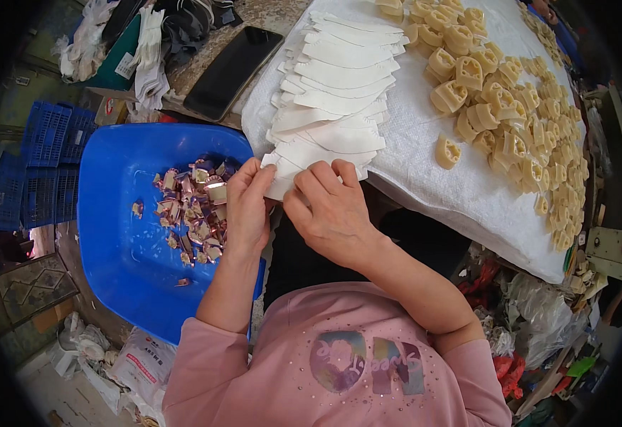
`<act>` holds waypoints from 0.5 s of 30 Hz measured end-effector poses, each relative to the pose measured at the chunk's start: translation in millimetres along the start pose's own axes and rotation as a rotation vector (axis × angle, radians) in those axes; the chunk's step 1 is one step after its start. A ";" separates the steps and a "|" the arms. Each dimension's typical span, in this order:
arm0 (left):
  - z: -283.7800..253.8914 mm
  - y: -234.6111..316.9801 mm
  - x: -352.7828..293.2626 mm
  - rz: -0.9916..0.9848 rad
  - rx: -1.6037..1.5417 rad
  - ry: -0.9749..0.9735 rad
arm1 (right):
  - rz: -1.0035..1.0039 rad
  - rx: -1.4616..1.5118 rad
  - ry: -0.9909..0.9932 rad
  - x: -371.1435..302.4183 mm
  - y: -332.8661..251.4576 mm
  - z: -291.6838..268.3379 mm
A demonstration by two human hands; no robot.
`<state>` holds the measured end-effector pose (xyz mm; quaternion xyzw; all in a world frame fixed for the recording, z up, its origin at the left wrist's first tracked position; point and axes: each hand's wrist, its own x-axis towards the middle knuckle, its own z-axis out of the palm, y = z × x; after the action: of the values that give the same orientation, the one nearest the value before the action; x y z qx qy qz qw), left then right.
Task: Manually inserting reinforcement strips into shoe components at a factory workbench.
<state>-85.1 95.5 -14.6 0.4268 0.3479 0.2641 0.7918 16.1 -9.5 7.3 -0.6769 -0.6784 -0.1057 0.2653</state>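
Several white curved strips [346, 78] with dark edge lines overlap in a long fanned row on a white woven sack. My left hand [249, 206] pinches the left end of the nearest strip between thumb and fingers. Close beside it, my right hand [332, 213] lies with curled fingers against the near end of the row; whatever its fingertips hold is hidden beneath the hand. To the left, a blue plastic basin [119, 277] contains small shiny purple-pink and beige pieces [195, 213]. Many hollow beige blocks [496, 99] are heaped on the sack at the right.
A black phone [232, 73] lies on the worn tabletop beyond the basin. Blue crates [44, 135] stand at the far left. The white sack [424, 171] drops over the table's near edge. Clear plastic bags [545, 306] and scraps crowd the lower right.
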 end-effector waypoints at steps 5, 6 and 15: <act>3.9 -0.1 -1.3 -0.029 -0.007 -0.004 | 0.077 0.123 0.005 -5.9 4.3 5.2; 0.9 -2.2 0.5 -0.018 -0.015 0.013 | 0.144 0.322 0.099 -4.8 6.4 0.2; -7.3 -10.3 4.1 0.064 0.115 0.020 | 0.607 0.916 0.808 -38.3 29.8 -65.0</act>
<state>-86.9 97.0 -27.7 0.4799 0.3565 0.2729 0.7537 57.0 -73.3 36.0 -0.5637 -0.2825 0.0267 0.7757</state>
